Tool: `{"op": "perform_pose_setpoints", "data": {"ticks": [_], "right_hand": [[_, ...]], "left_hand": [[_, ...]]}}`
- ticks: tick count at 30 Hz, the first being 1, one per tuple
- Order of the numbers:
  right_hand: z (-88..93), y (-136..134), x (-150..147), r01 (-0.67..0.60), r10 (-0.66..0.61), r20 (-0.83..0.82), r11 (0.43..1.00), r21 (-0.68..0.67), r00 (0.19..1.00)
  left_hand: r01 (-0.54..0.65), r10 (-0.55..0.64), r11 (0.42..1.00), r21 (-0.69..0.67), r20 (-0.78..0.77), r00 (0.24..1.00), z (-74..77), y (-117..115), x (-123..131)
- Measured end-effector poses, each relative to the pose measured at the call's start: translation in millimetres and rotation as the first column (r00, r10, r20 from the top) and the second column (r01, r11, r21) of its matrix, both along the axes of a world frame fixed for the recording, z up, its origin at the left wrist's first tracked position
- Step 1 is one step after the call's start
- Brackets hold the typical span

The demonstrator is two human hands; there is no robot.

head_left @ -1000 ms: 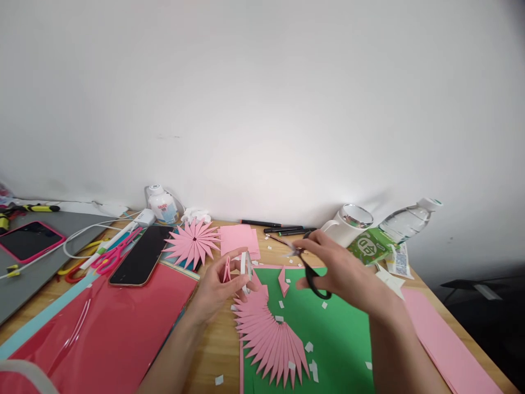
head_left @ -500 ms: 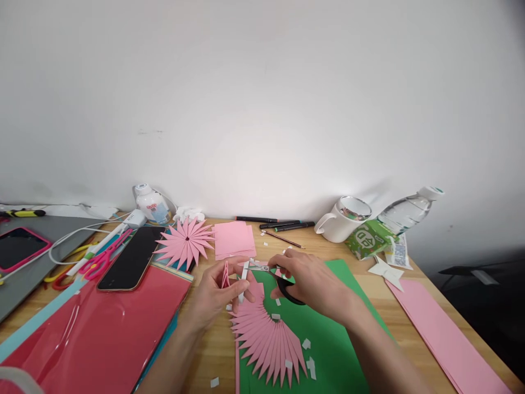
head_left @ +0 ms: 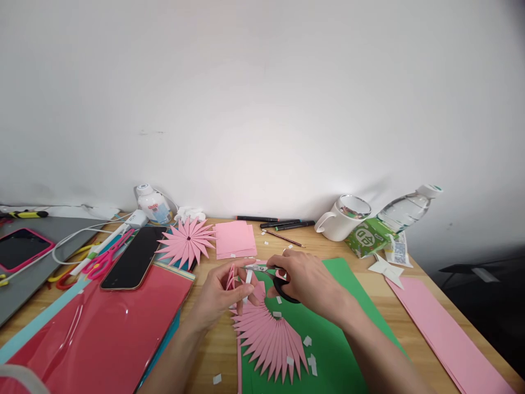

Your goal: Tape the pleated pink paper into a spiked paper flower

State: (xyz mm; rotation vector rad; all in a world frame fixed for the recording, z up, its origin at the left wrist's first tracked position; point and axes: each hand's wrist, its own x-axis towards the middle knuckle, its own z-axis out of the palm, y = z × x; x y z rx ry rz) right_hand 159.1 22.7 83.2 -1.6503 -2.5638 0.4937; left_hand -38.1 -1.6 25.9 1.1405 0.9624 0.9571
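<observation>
My left hand (head_left: 219, 293) is closed around a small folded pink paper piece (head_left: 230, 278) and a narrow white strip (head_left: 248, 275), pinched near the thumb. In my right hand (head_left: 299, 279) is a pair of black-handled scissors (head_left: 285, 287), its blades pointing left and reaching the white strip. Whether the blades are fully closed I cannot tell. Below both hands, a curved fan of folded pink paper points (head_left: 273, 342) lies on a green sheet (head_left: 332, 328), with several small white scraps on and around it. A finished-looking round pink paper star (head_left: 187, 241) rests to the left.
Pink paper squares (head_left: 234, 241) lie behind my hands, near several pens (head_left: 287, 224) and a pencil (head_left: 285, 238). A white mug (head_left: 342, 219), a green box (head_left: 369, 238) and a tilted water bottle (head_left: 408, 210) stand right. Left are a phone (head_left: 133, 257) and red sheets (head_left: 106, 328).
The scissors have shifted slightly left, so their blades now reach across the white strip. A white scrap now shows on the pink squares. The pink piece tilts a little differently in my left hand.
</observation>
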Motion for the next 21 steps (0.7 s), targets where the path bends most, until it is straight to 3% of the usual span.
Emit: {"op": "perform_pose_setpoints", "data": {"ticks": [8,14,18,21], "right_hand": [[5.9,-1,-1,0.029,-0.03,-0.051,0.999,-0.015,0.998],[12.8,-1,0,0.048,-0.046,0.02,0.994,-0.102,0.999],[12.6,-1,-3,0.073,-0.067,0.127,0.997,-0.037,0.99],[9.1,2,0,0.136,-0.144,0.197,0.989,0.053,0.97]], "left_hand": [[0.051,-0.051,0.999,-0.002,0.015,0.999,3.6,-2,-1],[0.088,-0.088,0.996,-0.001,-0.022,0.996,6.3,0,-2],[0.114,-0.115,0.993,-0.012,-0.007,0.993,10.5,-1,-4],[0.24,-0.237,0.968,-0.074,0.052,0.97,15.2,-5,-3]]}}
